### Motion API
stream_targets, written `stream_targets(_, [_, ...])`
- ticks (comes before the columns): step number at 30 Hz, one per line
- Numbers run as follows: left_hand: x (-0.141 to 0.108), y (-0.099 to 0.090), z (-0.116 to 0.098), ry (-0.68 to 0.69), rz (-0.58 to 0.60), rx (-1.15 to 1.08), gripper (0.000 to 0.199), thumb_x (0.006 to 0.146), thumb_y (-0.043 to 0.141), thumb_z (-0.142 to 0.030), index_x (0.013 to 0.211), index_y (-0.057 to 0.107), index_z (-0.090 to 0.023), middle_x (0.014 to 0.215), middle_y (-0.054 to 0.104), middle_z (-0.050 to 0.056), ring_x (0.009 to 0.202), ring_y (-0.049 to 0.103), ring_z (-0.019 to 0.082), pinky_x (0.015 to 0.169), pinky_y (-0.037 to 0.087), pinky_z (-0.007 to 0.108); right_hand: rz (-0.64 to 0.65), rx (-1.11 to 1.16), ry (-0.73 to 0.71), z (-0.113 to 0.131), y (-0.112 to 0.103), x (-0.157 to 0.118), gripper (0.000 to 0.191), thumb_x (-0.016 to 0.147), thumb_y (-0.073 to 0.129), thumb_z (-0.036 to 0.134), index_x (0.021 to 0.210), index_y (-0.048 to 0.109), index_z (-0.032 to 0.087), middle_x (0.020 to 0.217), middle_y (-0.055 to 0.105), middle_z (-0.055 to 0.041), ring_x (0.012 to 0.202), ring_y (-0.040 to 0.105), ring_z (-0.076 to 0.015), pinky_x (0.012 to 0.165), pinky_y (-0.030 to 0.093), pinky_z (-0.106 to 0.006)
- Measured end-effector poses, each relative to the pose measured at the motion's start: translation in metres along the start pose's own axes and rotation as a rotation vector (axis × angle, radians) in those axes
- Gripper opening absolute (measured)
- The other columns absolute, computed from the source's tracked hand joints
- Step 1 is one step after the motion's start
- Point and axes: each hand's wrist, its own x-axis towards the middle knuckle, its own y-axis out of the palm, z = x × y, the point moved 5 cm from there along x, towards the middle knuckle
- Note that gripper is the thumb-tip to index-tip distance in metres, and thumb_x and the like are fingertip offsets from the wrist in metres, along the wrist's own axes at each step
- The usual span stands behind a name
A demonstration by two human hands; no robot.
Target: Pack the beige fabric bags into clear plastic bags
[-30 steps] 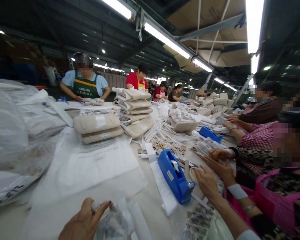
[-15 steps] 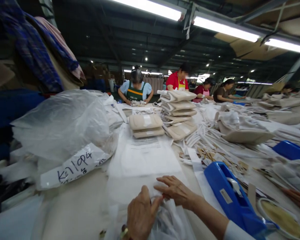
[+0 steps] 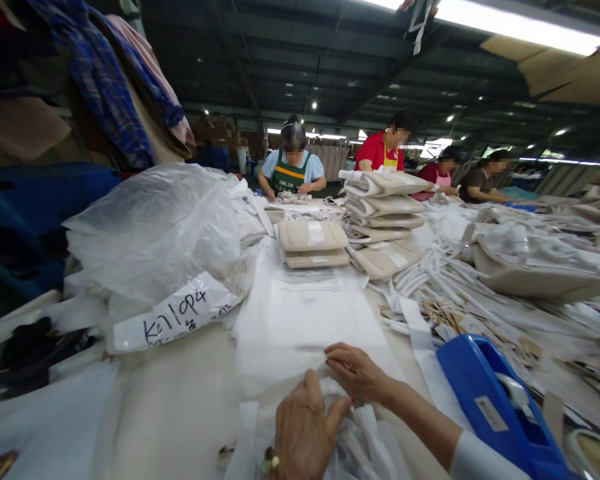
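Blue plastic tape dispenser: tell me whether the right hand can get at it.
Probably yes. The blue plastic tape dispenser sits just beside the right forearm, with nothing between; the right hand only rests on white sheets.

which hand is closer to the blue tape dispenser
Right. The right hand lies on the white sheets just left of the blue tape dispenser; the left hand sits further left, beyond it.

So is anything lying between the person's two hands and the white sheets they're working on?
Nothing visible: the right hand presses on the near edge of the white sheets, and the left hand rests on the crumpled plastic bag beside it.
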Motion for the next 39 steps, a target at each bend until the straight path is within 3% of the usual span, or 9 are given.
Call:
stream_targets(3, [0.001, 0.000, 0.000, 0.010, -0.009, -0.013, 0.039, 0.084, 0.043, -0.046, 0.107, 0.047, -0.015, 0.096, 0.065, 0.010, 0.096, 0.059, 0.027, 0.078, 0.042, 0.034, -0.015, -0.065, 0.052, 0.006, -0.008, 0.002, 0.026, 0.091, 0.031, 0.019, 0.089, 0.057, 0.015, 0.089, 0.062, -0.0078, 0.082, 0.057, -0.0150, 0.075, 0.045, -0.027])
stream_targets(6, [0.001, 0.001, 0.000, 0.010, 0.002, -0.006, 0.039, 0.085, 0.043, -0.045, 0.110, 0.047, -0.014, 0.098, 0.064, 0.011, 0.099, 0.058, 0.026, 0.081, 0.042, 0.033, 0.070, -0.144, 0.013, 0.014, -0.007, 0.001, 0.008, 0.080, 0.047, 0.016, 0.086, 0.053, 0.015, 0.087, 0.059, -0.0077, 0.079, 0.054, -0.0170, 0.073, 0.043, -0.030])
stream_targets(11, [0.001, 0.002, 0.002, 0.028, -0.014, 0.004, 0.037, 0.085, 0.043, -0.043, 0.108, 0.048, -0.013, 0.097, 0.064, 0.012, 0.098, 0.058, 0.026, 0.080, 0.042, 0.034, 0.221, -0.264, -0.047, 0.018, -0.001, 0.002, 0.032, 0.055, 0.062, 0.007, 0.084, 0.053, 0.014, 0.088, 0.059, -0.0091, 0.077, 0.054, -0.0205, 0.071, 0.041, -0.031])
stream_targets(17, [0.000, 0.001, 0.001, 0.032, -0.028, -0.021, 0.035, 0.084, 0.044, -0.042, 0.105, 0.049, -0.014, 0.098, 0.063, 0.010, 0.097, 0.058, 0.025, 0.080, 0.042, 0.033, 0.138, -0.311, 0.088, 0.021, -0.014, 0.009, 0.020, 0.076, 0.043, 0.007, 0.089, 0.058, 0.011, 0.087, 0.063, -0.0119, 0.076, 0.058, -0.0197, 0.068, 0.040, -0.030])
stream_targets(21, [0.002, -0.002, 0.001, 0.019, -0.071, -0.040, 0.034, 0.087, 0.037, -0.043, 0.101, 0.051, -0.016, 0.098, 0.063, 0.010, 0.095, 0.058, 0.025, 0.079, 0.042, 0.034, 0.068, -0.229, 0.175, 0.025, -0.023, 0.017, 0.021, 0.086, 0.043, 0.018, 0.086, 0.064, 0.017, 0.089, 0.067, -0.0070, 0.079, 0.061, -0.0158, 0.069, 0.039, -0.025])
stream_targets(26, [0.002, -0.010, 0.011, -0.013, -0.283, -0.168, 0.035, 0.091, 0.023, -0.027, 0.090, 0.057, -0.019, 0.095, 0.065, 0.008, 0.088, 0.059, 0.022, 0.079, 0.042, 0.034, -0.013, -0.132, 0.297, 0.029, -0.032, 0.023, 0.005, 0.077, 0.062, 0.024, 0.076, 0.064, 0.019, 0.078, 0.068, -0.0013, 0.071, 0.059, -0.0133, 0.061, 0.037, -0.022])
stream_targets(30, [0.001, -0.019, 0.022, -0.075, -0.450, -0.270, 0.033, 0.089, 0.032, -0.022, 0.116, 0.050, -0.017, 0.103, 0.066, 0.009, 0.095, 0.061, 0.021, 0.080, 0.043, 0.031, -0.041, -0.090, 0.339, 0.032, -0.032, 0.026, 0.010, 0.071, 0.068, 0.025, 0.074, 0.061, 0.018, 0.072, 0.065, 0.0009, 0.064, 0.055, -0.0116, 0.056, 0.034, -0.020])
stream_targets(35, [0.003, -0.026, 0.025, -0.230, -0.395, -0.220, 0.044, 0.089, 0.037, -0.027, 0.132, 0.036, -0.018, 0.091, 0.070, 0.007, 0.080, 0.065, 0.025, 0.068, 0.043, 0.033, -0.033, -0.086, 0.311, 0.041, -0.027, 0.025, 0.015, 0.069, 0.071, 0.026, 0.076, 0.060, 0.019, 0.077, 0.066, 0.0004, 0.069, 0.056, -0.0123, 0.060, 0.033, -0.021])
stream_targets(39, [0.004, -0.028, 0.022, -0.231, -0.366, -0.135, 0.032, 0.091, 0.033, -0.030, 0.112, 0.052, -0.017, 0.086, 0.070, 0.008, 0.080, 0.065, 0.025, 0.065, 0.041, 0.032, -0.006, -0.116, 0.332, 0.045, -0.031, 0.025, 0.015, 0.070, 0.070, 0.026, 0.079, 0.061, 0.019, 0.082, 0.068, -0.0019, 0.075, 0.059, -0.0143, 0.061, 0.035, -0.022])
